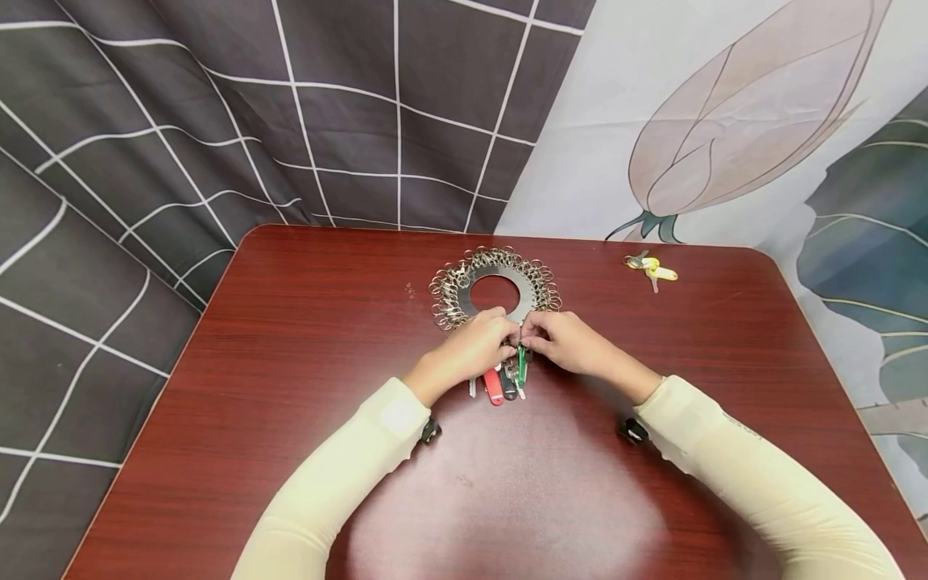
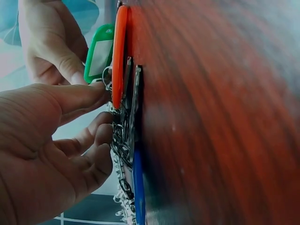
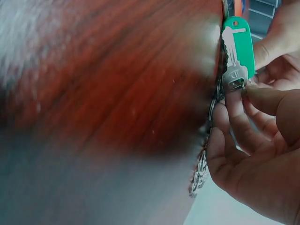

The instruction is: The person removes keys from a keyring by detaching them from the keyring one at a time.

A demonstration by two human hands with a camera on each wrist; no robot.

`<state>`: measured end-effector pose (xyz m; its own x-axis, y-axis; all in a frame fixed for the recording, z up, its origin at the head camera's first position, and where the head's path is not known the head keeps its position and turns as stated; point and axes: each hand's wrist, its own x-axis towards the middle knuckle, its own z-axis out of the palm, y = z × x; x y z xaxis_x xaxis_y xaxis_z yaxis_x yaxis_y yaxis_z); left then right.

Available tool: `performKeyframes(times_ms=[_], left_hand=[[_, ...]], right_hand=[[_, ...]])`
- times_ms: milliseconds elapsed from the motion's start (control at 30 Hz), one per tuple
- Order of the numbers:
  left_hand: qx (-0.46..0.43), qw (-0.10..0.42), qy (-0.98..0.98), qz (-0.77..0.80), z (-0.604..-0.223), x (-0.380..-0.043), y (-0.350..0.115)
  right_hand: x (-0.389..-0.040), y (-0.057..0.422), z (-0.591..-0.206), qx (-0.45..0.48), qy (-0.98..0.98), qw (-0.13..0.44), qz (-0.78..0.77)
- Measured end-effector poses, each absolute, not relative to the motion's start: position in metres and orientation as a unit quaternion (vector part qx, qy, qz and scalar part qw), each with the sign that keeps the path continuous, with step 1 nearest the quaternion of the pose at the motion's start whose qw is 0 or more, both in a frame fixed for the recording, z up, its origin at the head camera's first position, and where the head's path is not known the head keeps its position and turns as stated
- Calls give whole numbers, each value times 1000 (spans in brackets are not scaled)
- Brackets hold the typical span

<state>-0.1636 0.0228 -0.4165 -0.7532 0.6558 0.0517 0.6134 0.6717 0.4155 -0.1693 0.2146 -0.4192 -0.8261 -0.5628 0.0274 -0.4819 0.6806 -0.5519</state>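
A flat grey metal ring plate (image 1: 467, 302), edged with many small clasps and split rings, lies on the table. Both hands meet at its near edge. My left hand (image 1: 478, 346) has thumb and finger pinched at a small split ring (image 2: 107, 78) beside the green key tag (image 2: 100, 58). From the other side my right hand (image 1: 569, 342) pinches the same key's ring between thumb and fingers. A silver key (image 3: 233, 61) lies against the green tag in the right wrist view. Red (image 1: 494, 387) and black tags (image 1: 508, 387) hang beside it; a blue tag (image 2: 138, 187) shows lower down.
Keys with a yellow tag (image 1: 663, 274) lie at the back right of the reddish-brown table (image 1: 326, 322). A dark checked cloth (image 1: 348, 121) and a light printed cloth (image 1: 580, 177) hang behind the table's far edge.
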Motion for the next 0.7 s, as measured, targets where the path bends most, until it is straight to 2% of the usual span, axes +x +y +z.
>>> performKeyframes(times_ms=[433, 700], left_hand=[[279, 102, 913, 280, -421, -167, 29], [253, 89, 902, 337, -425, -169, 27]], right_hand=[[-170, 212, -423, -264, 915, 69, -298], [-170, 211, -422, -239, 915, 63, -318]])
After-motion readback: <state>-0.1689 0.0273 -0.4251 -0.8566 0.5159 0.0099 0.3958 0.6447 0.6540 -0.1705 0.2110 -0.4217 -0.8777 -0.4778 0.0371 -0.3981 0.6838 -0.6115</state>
